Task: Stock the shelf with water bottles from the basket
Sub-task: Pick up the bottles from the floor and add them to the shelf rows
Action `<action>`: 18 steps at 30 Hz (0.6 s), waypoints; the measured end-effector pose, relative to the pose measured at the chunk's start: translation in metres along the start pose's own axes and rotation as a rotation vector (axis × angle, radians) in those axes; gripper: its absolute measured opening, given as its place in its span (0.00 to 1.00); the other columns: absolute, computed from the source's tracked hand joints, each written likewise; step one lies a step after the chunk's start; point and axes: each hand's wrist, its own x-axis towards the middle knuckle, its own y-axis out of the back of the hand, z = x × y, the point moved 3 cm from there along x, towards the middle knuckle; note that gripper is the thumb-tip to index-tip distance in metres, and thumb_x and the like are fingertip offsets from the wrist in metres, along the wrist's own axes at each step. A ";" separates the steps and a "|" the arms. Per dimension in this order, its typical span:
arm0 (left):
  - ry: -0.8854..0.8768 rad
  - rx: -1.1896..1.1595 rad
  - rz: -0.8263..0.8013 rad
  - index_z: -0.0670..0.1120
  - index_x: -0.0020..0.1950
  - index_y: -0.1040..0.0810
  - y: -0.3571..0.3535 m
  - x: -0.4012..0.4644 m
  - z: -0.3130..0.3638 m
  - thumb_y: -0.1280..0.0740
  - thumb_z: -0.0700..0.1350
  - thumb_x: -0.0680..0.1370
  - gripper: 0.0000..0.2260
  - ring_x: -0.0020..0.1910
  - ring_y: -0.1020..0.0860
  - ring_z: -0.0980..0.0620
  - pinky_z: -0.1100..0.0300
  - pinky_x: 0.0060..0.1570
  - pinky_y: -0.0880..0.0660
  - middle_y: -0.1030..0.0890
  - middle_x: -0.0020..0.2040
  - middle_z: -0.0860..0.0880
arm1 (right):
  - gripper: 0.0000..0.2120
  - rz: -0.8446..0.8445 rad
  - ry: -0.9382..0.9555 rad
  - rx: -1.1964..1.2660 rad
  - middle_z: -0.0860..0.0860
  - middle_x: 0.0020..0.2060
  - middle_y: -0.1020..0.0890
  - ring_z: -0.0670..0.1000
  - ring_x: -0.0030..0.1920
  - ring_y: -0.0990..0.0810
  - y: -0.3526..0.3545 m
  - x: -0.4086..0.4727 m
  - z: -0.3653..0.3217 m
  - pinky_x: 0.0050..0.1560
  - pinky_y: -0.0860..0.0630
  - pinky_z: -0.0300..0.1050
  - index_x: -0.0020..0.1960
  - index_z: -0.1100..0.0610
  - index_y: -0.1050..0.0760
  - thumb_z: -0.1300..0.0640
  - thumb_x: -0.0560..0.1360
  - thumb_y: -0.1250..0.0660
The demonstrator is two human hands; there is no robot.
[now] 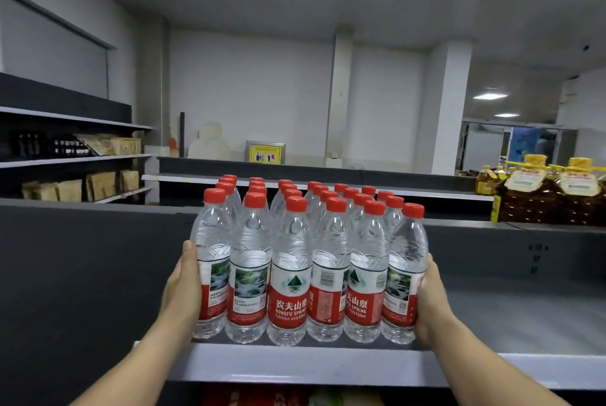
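Water bottles (308, 261) stand packed in rows at the shelf's (295, 366) front edge. Left hand (183, 291) and right hand (431, 300) press flat against the block's outer sides, fingers straight. Stocking looks nearly done; the basket isn't visible.

**Red caps, clear bottles, grey shelving**

The water bottles (288, 274) are clear plastic with bright red caps (296, 204). Their labels (290, 299) are white above and red below, some with a green triangular emblem and white lettering, others with a green-and-white landscape picture. The shelf (492, 366) has a pale grey front edge and a dark grey back panel. At right, oil jugs (557, 202) are dark amber with yellow caps and pale tags. The far wall carries a yellow sign (265, 153). Brown paper packets (98, 186) fill the left shelves.
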 end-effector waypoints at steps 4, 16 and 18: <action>-0.001 0.019 -0.029 0.58 0.67 0.25 0.001 0.005 -0.004 0.52 0.81 0.64 0.42 0.57 0.20 0.43 0.42 0.63 0.27 0.18 0.59 0.45 | 0.38 -0.001 -0.026 0.021 0.65 0.62 0.20 0.69 0.62 0.20 0.006 0.004 0.008 0.60 0.28 0.76 0.66 0.55 0.28 0.31 0.66 0.32; -0.192 0.147 -0.040 0.61 0.74 0.42 -0.001 -0.021 0.004 0.35 0.77 0.57 0.49 0.62 0.25 0.46 0.41 0.63 0.29 0.24 0.64 0.53 | 0.15 0.022 0.022 -0.066 0.65 0.56 0.19 0.68 0.57 0.19 0.001 -0.009 -0.001 0.59 0.25 0.71 0.54 0.55 0.29 0.43 0.80 0.41; -0.195 0.183 -0.040 0.60 0.76 0.46 -0.004 -0.026 0.003 0.27 0.72 0.59 0.51 0.66 0.28 0.45 0.42 0.65 0.31 0.27 0.68 0.51 | 0.13 0.042 0.051 -0.089 0.64 0.51 0.20 0.64 0.52 0.19 0.004 -0.009 0.001 0.54 0.21 0.63 0.52 0.59 0.32 0.48 0.83 0.44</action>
